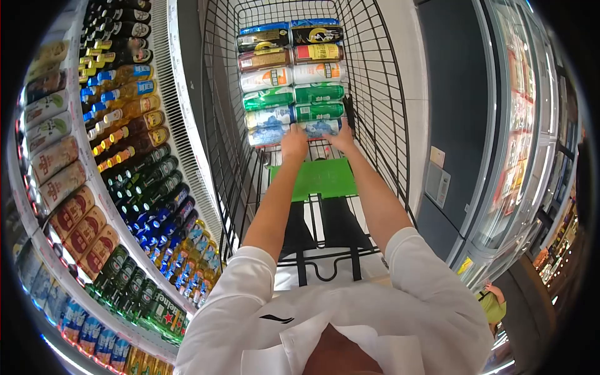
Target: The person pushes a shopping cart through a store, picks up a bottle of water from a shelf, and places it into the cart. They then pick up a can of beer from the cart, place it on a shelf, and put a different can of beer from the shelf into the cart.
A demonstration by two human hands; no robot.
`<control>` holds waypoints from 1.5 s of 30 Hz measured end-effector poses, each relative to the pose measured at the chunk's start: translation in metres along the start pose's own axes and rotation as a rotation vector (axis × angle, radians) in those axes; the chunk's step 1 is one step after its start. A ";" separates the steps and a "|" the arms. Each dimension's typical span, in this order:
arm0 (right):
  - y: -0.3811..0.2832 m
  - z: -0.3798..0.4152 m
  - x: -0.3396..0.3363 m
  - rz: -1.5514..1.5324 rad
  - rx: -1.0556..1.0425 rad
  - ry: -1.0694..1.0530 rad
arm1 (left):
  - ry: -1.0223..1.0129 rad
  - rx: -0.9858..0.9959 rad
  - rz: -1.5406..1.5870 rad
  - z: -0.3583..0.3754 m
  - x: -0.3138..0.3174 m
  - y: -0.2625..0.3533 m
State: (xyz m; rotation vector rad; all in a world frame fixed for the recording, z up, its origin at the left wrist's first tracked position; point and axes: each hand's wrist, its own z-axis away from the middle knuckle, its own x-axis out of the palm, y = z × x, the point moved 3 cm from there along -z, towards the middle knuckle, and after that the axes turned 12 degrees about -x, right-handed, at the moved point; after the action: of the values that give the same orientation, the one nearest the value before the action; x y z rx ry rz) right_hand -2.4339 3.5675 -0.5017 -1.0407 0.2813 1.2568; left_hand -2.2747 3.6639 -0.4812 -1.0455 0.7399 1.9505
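A black wire shopping cart (390, 81) holds drink cans lying on their sides in two columns. At the near end of the right column is a blue-and-white can (320, 129). My left hand (294, 144) is closed at its left end, and my right hand (342, 138) grips its right end. Beside my left hand lies another blue-and-white can (267, 135). Farther up the cart are green cans (319, 93), white-and-orange cans (265, 79) and dark cans (262, 41). My fingertips are partly hidden against the cans.
The cart's green child-seat flap (315, 178) and black straps (340, 222) sit below my forearms. Shelves of bottles (134, 122) and cans (53, 159) line the left side. Glass-front coolers (509, 144) stand on the right. A person in a green top (494, 306) is at lower right.
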 end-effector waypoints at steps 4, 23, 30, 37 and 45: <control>0.072 -0.046 0.037 -0.426 0.071 -0.043 | -0.057 -0.135 0.266 -0.014 0.013 -0.005; -0.063 0.057 -0.059 0.011 -0.251 -0.003 | -0.076 0.036 0.293 0.021 -0.027 0.005; -0.164 0.136 -0.178 -0.007 -0.685 -0.062 | -0.204 0.093 0.620 0.088 -0.131 -0.004; -0.247 0.176 -0.270 -1.043 -0.558 -0.367 | -0.549 -0.004 1.287 0.219 -0.290 -0.004; -0.351 0.240 -0.240 -1.391 -0.585 -0.761 | -0.047 -0.090 1.937 0.319 -0.320 0.042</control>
State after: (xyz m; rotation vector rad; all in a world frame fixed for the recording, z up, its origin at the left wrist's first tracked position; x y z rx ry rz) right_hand -2.2936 3.6167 -0.0366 -0.8219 -1.2728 0.3161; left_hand -2.3264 3.7715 -0.0434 0.0337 2.0632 3.4380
